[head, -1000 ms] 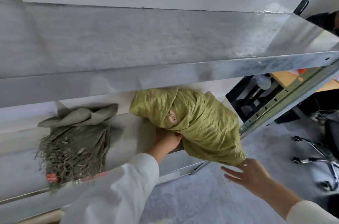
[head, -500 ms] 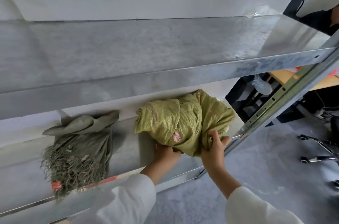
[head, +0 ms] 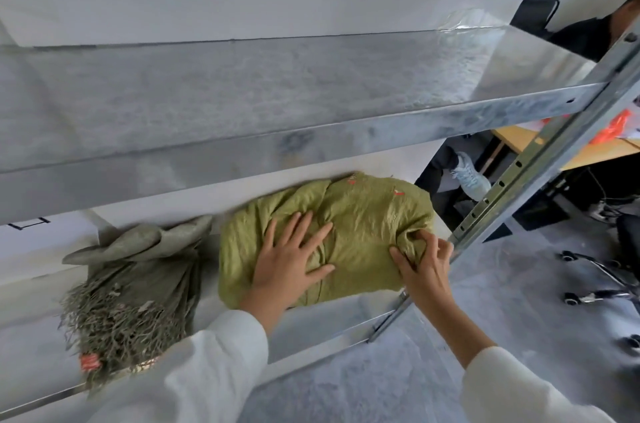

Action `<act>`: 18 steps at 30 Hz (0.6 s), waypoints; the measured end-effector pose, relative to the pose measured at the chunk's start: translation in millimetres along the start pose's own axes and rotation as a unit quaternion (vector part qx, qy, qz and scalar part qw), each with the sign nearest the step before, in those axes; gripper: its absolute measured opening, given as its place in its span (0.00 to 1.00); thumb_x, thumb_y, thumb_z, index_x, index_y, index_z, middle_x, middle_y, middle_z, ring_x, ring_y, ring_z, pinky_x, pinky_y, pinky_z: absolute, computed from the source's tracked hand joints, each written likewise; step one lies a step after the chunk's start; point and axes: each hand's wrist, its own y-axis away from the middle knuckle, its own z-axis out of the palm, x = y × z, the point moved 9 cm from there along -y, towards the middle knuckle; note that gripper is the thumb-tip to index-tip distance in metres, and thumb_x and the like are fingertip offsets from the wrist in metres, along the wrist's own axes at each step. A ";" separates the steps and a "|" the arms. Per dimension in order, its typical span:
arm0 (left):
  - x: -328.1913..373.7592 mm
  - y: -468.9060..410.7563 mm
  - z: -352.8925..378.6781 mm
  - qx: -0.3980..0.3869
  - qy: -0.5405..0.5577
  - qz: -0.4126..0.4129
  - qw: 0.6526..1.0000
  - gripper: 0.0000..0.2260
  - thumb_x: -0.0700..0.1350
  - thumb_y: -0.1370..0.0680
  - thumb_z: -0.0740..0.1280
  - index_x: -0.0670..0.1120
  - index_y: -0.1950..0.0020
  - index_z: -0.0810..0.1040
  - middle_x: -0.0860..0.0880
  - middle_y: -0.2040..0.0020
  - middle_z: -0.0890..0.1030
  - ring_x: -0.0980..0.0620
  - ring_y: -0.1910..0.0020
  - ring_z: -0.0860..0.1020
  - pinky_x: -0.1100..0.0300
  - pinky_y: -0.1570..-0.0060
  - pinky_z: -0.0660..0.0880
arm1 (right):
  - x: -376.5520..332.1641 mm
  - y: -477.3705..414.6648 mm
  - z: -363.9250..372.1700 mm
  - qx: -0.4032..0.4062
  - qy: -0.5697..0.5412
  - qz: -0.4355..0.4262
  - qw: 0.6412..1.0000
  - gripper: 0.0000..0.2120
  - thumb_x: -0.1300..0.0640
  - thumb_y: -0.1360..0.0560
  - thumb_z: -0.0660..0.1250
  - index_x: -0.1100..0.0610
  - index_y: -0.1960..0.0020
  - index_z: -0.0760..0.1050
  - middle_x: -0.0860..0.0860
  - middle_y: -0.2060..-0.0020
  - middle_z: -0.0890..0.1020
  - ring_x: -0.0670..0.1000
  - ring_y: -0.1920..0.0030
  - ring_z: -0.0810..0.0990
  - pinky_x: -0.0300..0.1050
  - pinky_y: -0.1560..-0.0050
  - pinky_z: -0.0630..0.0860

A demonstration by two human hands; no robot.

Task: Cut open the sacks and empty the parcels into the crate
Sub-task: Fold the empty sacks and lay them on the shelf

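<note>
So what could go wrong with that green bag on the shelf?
The crumpled yellow-green woven sack lies near the front edge of the lower metal shelf, so it might slide off if pulled. The right hand pinches its corner right beside the slotted metal upright, so knuckles could scrape. The left hand only presses flat, so that grip may slip.

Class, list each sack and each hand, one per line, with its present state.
Green sack: folded into a bundle, lying on the lower shelf.
Grey sack: lies flat, frayed edge frontward, untouched.
Left hand: fingers spread flat, pressing the green sack.
Right hand: pinching a fold of the green sack.
</note>
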 end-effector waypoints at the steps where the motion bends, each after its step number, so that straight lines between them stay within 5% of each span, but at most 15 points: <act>1: -11.8 1.0 11.8 -0.004 -0.004 -0.008 1.000 0.32 0.71 0.25 0.50 0.63 0.23 0.51 0.50 0.22 0.59 0.49 0.23 0.57 0.43 0.26 0.48 | 0.7 -6.5 5.6 -0.006 0.028 0.012 1.000 0.24 0.43 0.26 0.69 0.47 0.36 0.62 0.46 0.43 0.62 0.46 0.43 0.67 0.47 0.46 0.72; 4: -25.2 -9.5 43.3 -0.047 0.019 -0.023 0.998 0.32 0.73 0.25 0.44 0.66 0.24 0.43 0.51 0.21 0.53 0.50 0.22 0.51 0.44 0.27 0.40 | 2.5 -24.7 31.2 -0.066 0.080 0.066 0.992 0.30 0.37 0.24 0.60 0.51 0.31 0.54 0.54 0.36 0.64 0.60 0.39 0.72 0.58 0.44 0.73; 8: -29.1 -16.7 59.9 -0.035 0.061 -0.029 0.997 0.31 0.74 0.27 0.41 0.68 0.26 0.36 0.53 0.21 0.45 0.52 0.22 0.43 0.46 0.28 0.33 | 3.4 -32.2 39.3 -0.055 0.126 0.084 0.987 0.32 0.34 0.24 0.55 0.52 0.30 0.50 0.55 0.33 0.62 0.62 0.44 0.76 0.56 0.54 0.73; 11: -25.9 -9.5 53.8 -0.047 0.071 -0.039 0.996 0.31 0.73 0.27 0.42 0.69 0.27 0.34 0.53 0.21 0.43 0.52 0.22 0.41 0.45 0.28 0.34 | 1.3 -27.5 37.1 -0.067 0.139 0.092 0.984 0.34 0.37 0.23 0.57 0.54 0.28 0.50 0.57 0.33 0.61 0.63 0.38 0.71 0.59 0.45 0.72; 18: -9.7 57.8 -1.4 0.030 0.174 -0.094 0.980 0.26 0.58 0.20 0.57 0.60 0.23 0.53 0.55 0.21 0.50 0.55 0.22 0.43 0.48 0.26 0.39 | -24.1 8.2 4.4 -0.101 0.136 0.159 0.973 0.41 0.46 0.23 0.62 0.64 0.23 0.43 0.58 0.26 0.49 0.61 0.28 0.52 0.54 0.28 0.55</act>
